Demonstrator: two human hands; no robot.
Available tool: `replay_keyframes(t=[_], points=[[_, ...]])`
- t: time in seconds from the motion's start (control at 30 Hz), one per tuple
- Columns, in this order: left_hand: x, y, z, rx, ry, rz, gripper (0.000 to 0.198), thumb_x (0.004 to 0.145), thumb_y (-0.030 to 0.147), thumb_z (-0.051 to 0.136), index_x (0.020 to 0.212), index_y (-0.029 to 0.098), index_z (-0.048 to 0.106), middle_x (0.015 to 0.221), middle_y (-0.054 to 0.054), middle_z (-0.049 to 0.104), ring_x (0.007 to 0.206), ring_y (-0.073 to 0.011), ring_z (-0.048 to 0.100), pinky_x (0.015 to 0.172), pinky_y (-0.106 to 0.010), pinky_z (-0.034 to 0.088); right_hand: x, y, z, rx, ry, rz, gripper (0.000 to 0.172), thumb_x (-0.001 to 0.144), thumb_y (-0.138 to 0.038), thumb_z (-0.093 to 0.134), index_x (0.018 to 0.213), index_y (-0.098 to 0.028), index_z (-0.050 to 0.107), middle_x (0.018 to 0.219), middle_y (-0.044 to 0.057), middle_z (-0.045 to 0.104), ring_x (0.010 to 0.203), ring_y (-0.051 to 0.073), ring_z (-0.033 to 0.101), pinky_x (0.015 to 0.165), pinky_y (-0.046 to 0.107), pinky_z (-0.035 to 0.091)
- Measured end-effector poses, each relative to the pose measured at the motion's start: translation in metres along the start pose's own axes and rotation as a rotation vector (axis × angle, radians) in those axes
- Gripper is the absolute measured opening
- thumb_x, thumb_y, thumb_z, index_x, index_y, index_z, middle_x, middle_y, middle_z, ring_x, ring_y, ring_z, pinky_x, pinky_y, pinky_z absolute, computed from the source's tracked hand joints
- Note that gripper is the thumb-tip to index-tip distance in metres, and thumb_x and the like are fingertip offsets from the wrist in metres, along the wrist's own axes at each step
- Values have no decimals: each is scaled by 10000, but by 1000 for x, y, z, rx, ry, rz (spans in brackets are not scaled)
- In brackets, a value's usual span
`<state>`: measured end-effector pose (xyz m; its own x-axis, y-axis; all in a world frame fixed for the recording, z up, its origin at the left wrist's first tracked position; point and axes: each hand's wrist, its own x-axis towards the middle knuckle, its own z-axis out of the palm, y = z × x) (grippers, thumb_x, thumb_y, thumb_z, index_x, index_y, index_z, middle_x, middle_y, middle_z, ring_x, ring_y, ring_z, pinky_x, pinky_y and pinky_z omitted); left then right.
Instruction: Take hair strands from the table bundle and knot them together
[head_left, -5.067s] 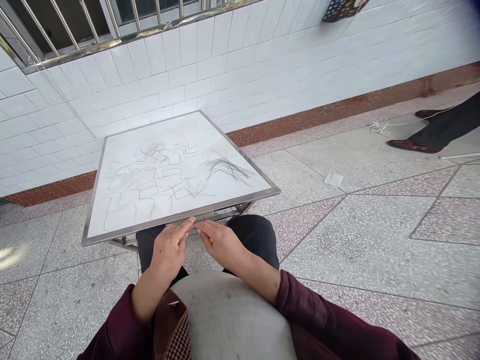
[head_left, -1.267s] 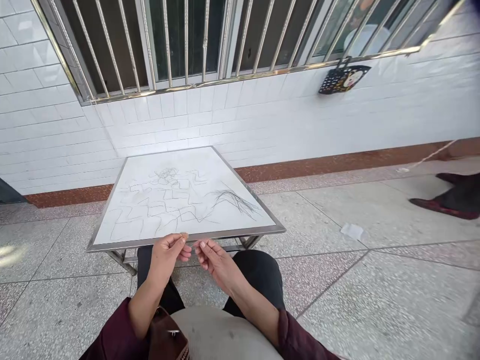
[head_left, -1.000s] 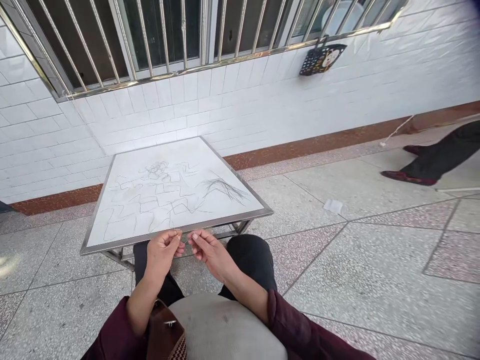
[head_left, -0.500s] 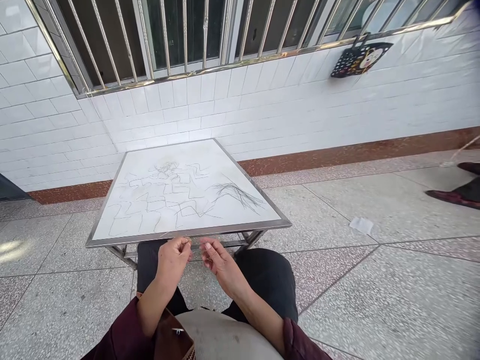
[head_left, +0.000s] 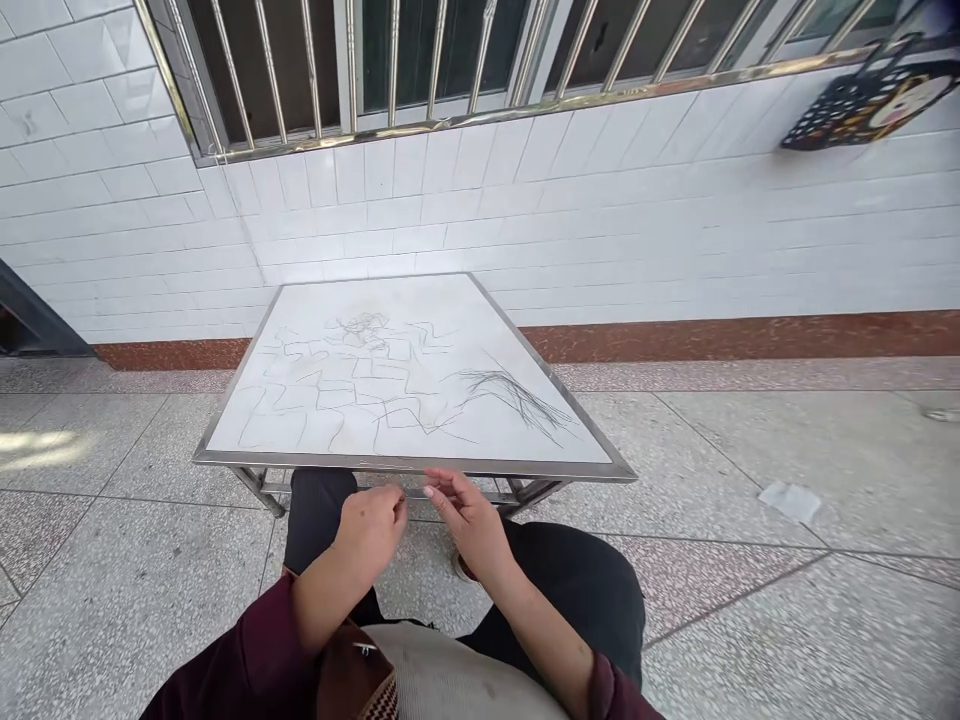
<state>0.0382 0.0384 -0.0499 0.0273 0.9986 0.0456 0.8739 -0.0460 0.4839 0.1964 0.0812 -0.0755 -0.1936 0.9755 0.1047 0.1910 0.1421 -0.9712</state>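
Note:
My left hand and my right hand sit just below the steel front edge of a white board table, fingertips close together. Both hands have curled fingers. Whether a fine strand lies between them is too small to tell. Neither hand touches the board. On the board lie many thin dark strands, probably hairs, in a zigzag network. A loose fan of strands lies to the right, and a small tangle sits near the far side.
My dark-trousered knees are under the table and a pale cloth covers my lap. Behind stands a white tiled wall below a barred window. A dotted bag hangs at the right. A paper scrap lies on the terrazzo floor.
My hands have dropped slightly and moved a little apart below the table edge. The view has swung left and levelled, and the other person's feet have left the picture.

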Motion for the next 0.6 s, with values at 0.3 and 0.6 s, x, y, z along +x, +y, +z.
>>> replay_keyframes(t=[0.3, 0.6], points=[[-7, -14, 21, 19, -45, 87, 188, 892, 163, 488, 855, 182, 671, 831, -82, 715, 794, -222, 670, 726, -295, 471, 12, 6, 7, 55, -144, 88, 344, 779, -571, 634, 879, -245, 679, 761, 40, 662, 630, 210, 574, 572, 344, 457], [-17, -14, 12, -120, -19, 162, 233, 915, 173, 463, 1023, 172, 670, 934, -90, 723, 880, -229, 675, 803, -322, 498, 9, 13, 11, 154, -145, 139, 438, 697, -624, 702, 924, -249, 688, 804, 70, 674, 645, 232, 604, 515, 347, 476]])
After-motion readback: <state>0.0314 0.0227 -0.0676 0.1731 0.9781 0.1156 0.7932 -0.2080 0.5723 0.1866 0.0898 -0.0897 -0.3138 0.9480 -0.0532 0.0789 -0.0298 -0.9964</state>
